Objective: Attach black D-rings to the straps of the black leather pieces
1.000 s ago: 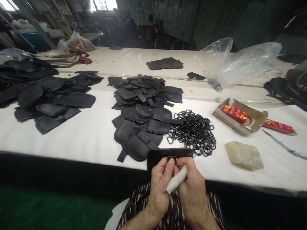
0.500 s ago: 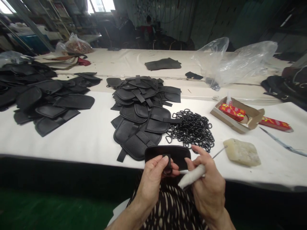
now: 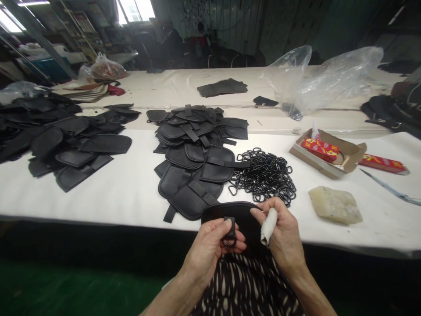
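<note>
Between the thumb and fingers of my left hand is a short black strap, folded, with a black D-ring at its lower end. Behind it a black leather panel with a rounded edge stands tilted at the table's front edge. My right hand is closed around a tool with a white-wrapped handle; its thin metal part is not visible now. The right thumb and fingertips are at the panel's upper right edge. Just beyond lies a heap of black D-rings.
A pile of black leather panels lies ahead, another pile to the left. At right are an open cardboard box with a red packet, a yellowish translucent block and a thin pointed tool. Clear plastic bags lie behind.
The white-wrapped handle has swung from slanting to nearly upright, and its thin metal rod has gone from sight. My right fingers have closed in at the panel's edge. The left hand keeps its hold.
</note>
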Demonstrator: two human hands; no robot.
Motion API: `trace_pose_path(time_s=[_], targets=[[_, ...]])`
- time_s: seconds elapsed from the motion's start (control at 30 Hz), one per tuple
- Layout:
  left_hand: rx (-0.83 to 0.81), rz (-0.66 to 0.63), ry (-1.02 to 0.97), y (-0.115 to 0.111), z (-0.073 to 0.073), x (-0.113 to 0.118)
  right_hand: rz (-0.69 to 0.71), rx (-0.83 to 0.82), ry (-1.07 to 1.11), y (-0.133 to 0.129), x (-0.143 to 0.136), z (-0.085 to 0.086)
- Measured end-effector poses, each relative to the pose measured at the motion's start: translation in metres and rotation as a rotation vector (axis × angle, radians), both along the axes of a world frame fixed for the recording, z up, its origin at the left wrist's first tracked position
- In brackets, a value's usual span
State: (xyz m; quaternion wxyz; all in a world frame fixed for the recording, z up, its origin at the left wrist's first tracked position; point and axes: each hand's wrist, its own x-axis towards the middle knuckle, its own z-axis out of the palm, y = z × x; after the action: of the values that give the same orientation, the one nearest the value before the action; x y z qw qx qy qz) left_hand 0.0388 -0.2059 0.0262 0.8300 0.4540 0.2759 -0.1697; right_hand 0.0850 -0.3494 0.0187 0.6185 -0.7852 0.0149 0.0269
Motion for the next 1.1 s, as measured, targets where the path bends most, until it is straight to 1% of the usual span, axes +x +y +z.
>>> trace_pose_path(time_s=[0.13, 0.3, 0.57, 0.7, 0.93, 1.1], targets=[[0.003, -0.013, -0.002, -0.001, 0.000, -0.002, -0.026, 0.028, 0.014, -0.001, -0.002, -0.002], [0.065, -0.040, -0.071, -0.001, 0.003, -0.006, -0.027, 0.072, 0.057, -0.002, -0.002, -0.002], [-0.149, -0.045, 0.036, 0.010, 0.010, -0.003, 0.017, 0.029, 0.080, -0.005, -0.007, 0.001], [-0.210, -0.034, 0.095, 0.013, 0.013, -0.002, 0.029, -0.010, 0.099, -0.007, -0.010, 0.001], [-0.334, 0.031, 0.311, 0.013, 0.019, 0.001, 0.030, -0.031, 0.105, -0.009, -0.013, 0.004], [-0.350, 0.031, 0.331, 0.011, 0.023, 0.000, 0.026, -0.043, 0.125, -0.012, -0.016, 0.004]])
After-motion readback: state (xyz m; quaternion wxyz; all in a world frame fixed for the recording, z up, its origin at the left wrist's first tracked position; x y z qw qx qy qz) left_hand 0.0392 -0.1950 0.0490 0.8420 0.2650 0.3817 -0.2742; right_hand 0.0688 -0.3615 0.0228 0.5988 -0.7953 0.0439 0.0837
